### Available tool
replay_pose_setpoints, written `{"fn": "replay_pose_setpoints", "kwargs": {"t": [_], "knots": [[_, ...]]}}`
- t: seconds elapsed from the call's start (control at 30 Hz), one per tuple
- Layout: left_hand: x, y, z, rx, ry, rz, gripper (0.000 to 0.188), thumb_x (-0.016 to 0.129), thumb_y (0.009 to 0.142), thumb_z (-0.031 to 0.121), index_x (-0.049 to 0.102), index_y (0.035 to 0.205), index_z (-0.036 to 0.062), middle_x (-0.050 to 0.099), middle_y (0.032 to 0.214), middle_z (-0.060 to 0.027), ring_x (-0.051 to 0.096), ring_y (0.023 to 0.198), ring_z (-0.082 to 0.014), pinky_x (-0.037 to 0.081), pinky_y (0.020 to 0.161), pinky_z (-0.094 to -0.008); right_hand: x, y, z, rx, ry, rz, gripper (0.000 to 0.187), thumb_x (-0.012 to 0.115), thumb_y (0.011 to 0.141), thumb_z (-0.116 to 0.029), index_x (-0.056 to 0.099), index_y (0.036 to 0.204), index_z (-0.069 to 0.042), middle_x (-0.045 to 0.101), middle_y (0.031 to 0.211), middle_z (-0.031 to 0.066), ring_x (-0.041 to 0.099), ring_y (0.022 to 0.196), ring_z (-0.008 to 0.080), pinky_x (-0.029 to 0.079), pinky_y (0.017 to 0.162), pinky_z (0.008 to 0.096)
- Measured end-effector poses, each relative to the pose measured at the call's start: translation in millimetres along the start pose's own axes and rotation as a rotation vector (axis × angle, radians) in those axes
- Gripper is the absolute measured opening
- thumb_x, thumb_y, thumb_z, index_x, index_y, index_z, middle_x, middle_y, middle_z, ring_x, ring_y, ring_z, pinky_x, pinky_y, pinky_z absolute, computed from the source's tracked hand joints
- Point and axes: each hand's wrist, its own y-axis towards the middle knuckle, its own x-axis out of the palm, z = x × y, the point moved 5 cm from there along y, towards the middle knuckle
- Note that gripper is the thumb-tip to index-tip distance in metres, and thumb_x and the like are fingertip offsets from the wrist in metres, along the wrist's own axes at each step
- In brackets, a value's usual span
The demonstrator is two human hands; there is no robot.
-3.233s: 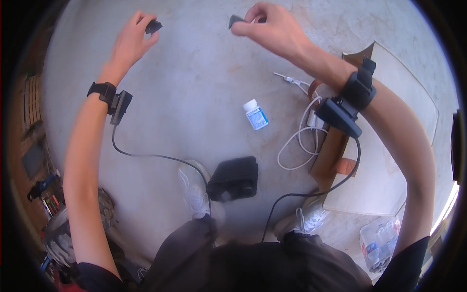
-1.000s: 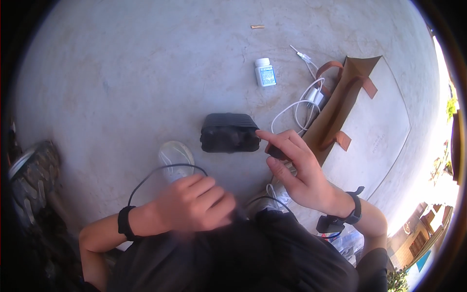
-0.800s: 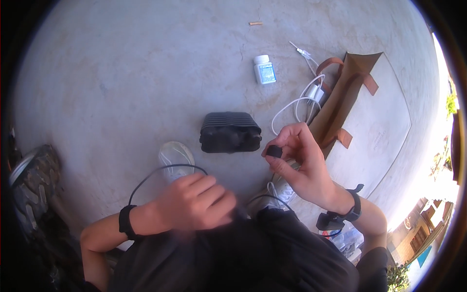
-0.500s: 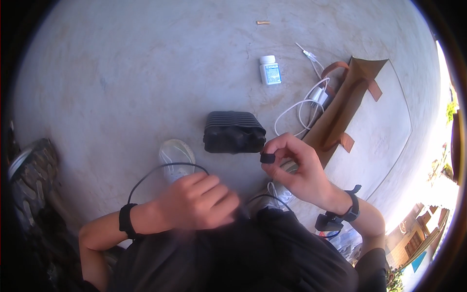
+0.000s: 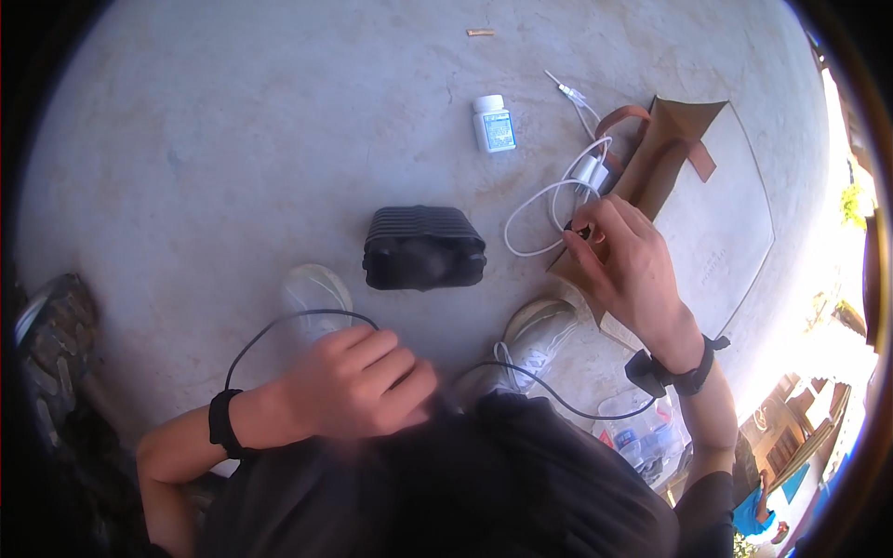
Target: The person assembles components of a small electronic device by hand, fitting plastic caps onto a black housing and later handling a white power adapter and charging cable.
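My right hand (image 5: 633,265) is over the near edge of an open paper bag (image 5: 670,139). Its thumb and fingers pinch a small black piece (image 5: 579,231), mostly covered by the fingers. My left hand (image 5: 358,386), slightly blurred, is curled closed above my lap. Whatever it may hold is hidden under the fingers. Ahead and between the hands, a black ribbed container (image 5: 423,251) sits on the floor, apart from both. A white charger (image 5: 588,173) with a looped white cable lies beside the bag, close to my right hand's fingertips.
A white bottle (image 5: 496,126) with a blue label stands beyond the container. A small tan stick (image 5: 480,33) lies farther off. A black cord (image 5: 595,416) runs between my wrists. Clear plastic packaging (image 5: 642,432) rests by my right leg, and a dark shoe (image 5: 65,335) is at far left.
My right hand has moved right and away from me, from beside the black container to the bag, carrying the small black piece. The left hand stays closed over my lap. The view has shifted slightly.
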Motion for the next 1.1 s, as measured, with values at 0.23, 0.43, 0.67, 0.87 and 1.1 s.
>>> {"fn": "replay_pose_setpoints", "kwargs": {"t": [0.23,0.43,0.67,0.87,1.1], "knots": [[-2,0,1,-0.011,-0.013,0.018,0.032,0.08,0.061,0.022,0.066,0.083,0.0038,0.052,0.067,-0.003,0.053,0.06,-0.0198,0.044,0.053,-0.0311,23,-15,50,0.005,-0.632,-0.377,0.026,0.074,0.09,-0.007,0.065,0.114,-0.005,0.066,0.114,0.014,0.063,0.104,0.0335,0.053,0.094,0.0415],[1,1,-4,-0.07,-0.083,0.013,0.028,0.078,0.061,0.014,0.066,0.084,0.0029,0.054,0.068,-0.004,0.055,0.061,-0.021,0.045,0.054,-0.0315,12,-8,-21,-0.177,-0.259,-0.061,0.036,0.075,0.087,-0.015,0.064,0.119,-0.004,0.066,0.112,0.0132,0.064,0.104,0.0306,0.052,0.089,0.0401],[1,9,-7,-0.142,-0.22,0.052,0.019,0.078,0.076,0.019,0.063,0.08,0.0075,0.057,0.069,-0.0048,0.059,0.062,-0.0224,0.047,0.054,-0.0344,18,-19,-91,-0.469,0.489,-0.137,0.052,0.078,0.085,-0.018,0.062,0.132,-0.004,0.064,0.1,0.0082,0.064,0.081,0.0257,0.052,0.076,0.0354],[0,12,-19,-0.335,-0.57,0.026,0.018,0.077,0.08,0.011,0.063,0.078,0.0006,0.058,0.067,-0.0122,0.06,0.056,-0.0318,0.047,0.052,-0.0378,28,-20,-90,-0.359,0.734,-0.174,0.051,0.082,0.083,-0.016,0.063,0.129,-0.003,0.063,0.096,0.0081,0.064,0.08,0.026,0.052,0.07,0.0368],[3,16,-16,-0.365,-0.505,-0.033,0.015,0.074,0.087,0.013,0.063,0.083,0.004,0.064,0.074,-0.0136,0.066,0.065,-0.0342,0.052,0.058,-0.0417,23,-11,-80,-0.38,0.7,0.031,0.053,0.086,0.075,-0.011,0.063,0.122,-0.003,0.065,0.106,0.0124,0.066,0.081,0.0285,0.055,0.072,0.0354]]}}
